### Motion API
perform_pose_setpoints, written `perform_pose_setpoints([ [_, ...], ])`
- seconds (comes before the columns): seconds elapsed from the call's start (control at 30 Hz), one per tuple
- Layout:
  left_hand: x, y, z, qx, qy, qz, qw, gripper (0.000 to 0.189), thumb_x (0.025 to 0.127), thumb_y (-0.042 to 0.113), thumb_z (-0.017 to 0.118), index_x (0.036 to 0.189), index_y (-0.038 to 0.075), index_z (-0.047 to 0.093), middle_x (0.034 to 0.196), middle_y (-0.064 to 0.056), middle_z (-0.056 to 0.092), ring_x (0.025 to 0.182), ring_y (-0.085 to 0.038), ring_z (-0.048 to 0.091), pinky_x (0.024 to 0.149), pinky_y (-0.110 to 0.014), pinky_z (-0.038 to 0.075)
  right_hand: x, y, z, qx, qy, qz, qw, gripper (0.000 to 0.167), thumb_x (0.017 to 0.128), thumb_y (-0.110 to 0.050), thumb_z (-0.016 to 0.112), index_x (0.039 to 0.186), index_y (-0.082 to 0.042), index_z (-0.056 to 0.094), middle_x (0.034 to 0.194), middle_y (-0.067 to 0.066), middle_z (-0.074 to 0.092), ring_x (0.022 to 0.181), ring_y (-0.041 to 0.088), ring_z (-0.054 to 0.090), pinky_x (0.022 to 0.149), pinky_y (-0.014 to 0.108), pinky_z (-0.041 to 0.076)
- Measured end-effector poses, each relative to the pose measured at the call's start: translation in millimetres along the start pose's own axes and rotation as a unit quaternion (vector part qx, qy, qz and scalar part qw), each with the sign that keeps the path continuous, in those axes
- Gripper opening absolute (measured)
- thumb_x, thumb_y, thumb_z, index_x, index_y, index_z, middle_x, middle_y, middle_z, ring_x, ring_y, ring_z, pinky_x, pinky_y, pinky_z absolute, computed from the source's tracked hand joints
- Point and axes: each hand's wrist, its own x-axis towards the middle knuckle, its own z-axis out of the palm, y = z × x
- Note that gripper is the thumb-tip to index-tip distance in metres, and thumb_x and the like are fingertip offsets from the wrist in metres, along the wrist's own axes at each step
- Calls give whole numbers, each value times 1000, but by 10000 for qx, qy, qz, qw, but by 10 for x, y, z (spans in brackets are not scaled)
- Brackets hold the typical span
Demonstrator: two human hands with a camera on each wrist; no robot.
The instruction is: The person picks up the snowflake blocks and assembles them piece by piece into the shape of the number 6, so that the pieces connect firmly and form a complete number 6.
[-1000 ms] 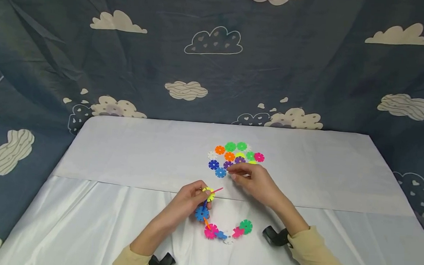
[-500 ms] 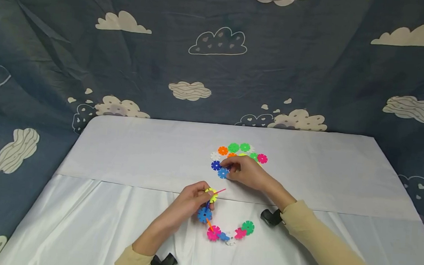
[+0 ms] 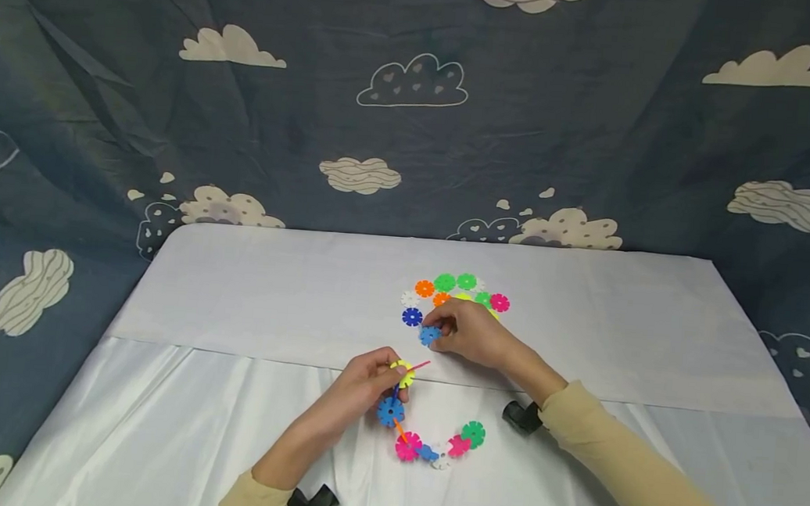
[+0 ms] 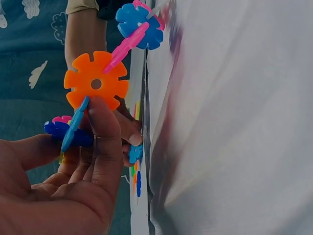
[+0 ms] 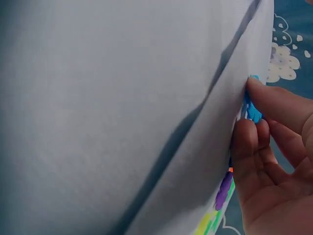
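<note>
My left hand [image 3: 370, 378] pinches a curved chain of slotted plastic interlocking discs near its upper end, by a yellow disc [image 3: 406, 377] with a pink one jutting out edge-on. Below the fingers the chain runs through a blue disc [image 3: 390, 412] and a pink disc [image 3: 407, 447], then round to a green disc [image 3: 473, 434]. In the left wrist view an orange disc [image 4: 78, 76] of the chain stands at the fingertips. My right hand [image 3: 473, 334] pinches a loose light blue disc [image 3: 429, 335], tilted between thumb and fingers; the right wrist view shows this blue disc [image 5: 254, 113] partly hidden.
Loose discs lie flat behind the right hand, among them a dark blue disc [image 3: 411, 317], an orange disc [image 3: 424, 288], a green disc [image 3: 467, 282] and a pink disc [image 3: 499, 302]. The hand covers some. A white cloth [image 3: 233, 288] covers the table; a dark cloud-print curtain [image 3: 412, 144] hangs behind.
My right hand has moved slightly left over the loose discs and taken hold of the light blue one, which is now tilted and nearer me. The left hand keeps its grip on the chain.
</note>
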Motion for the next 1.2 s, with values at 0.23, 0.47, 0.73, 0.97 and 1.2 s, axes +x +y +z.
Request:
perform_pose_setpoints([
  [0.23,-5,-1,-13,40,17,40,10000,18,101,17,53,93,1,55,77,-7,65,63,-14,51,58,-25,36,-118,-53,-28,-132,97,-54,9999,17,81,-12,82,90,-15,68,79,-3,59,78,16,55,71,30,49],
  [0.47,-3,-8,-20,92,-1,50,9999,18,102,17,52,94,1,55,78,-9,65,64,-15,51,60,-26,37,-370,-179,-101,88,414,-4,9991,13,84,-11,79,94,-18,74,90,-8,66,82,14,60,73,28,53],
  [0.73,-14,-1,-2,59,-56,64,9999,17,101,17,53,94,2,56,73,-5,62,60,-14,44,57,-25,33,-716,-393,-117,529,781,88,9955,23,88,-9,75,109,-17,75,98,-7,68,88,15,62,75,27,54],
  [0.97,-22,8,-1,76,-13,84,9999,17,100,18,55,96,1,57,72,-5,60,59,-15,45,57,-26,34,-976,-530,-61,1519,1061,667,9804,24,91,-10,71,115,-11,71,98,5,69,82,24,67,74,26,56],
  [1.2,-32,23,-2,-33,-106,192,9998,18,100,17,56,96,-1,58,76,-11,63,63,-15,48,59,-25,37,-993,-507,79,2138,1560,727,9616,22,92,-9,69,114,-7,69,88,11,68,77,31,68,72,27,56],
])
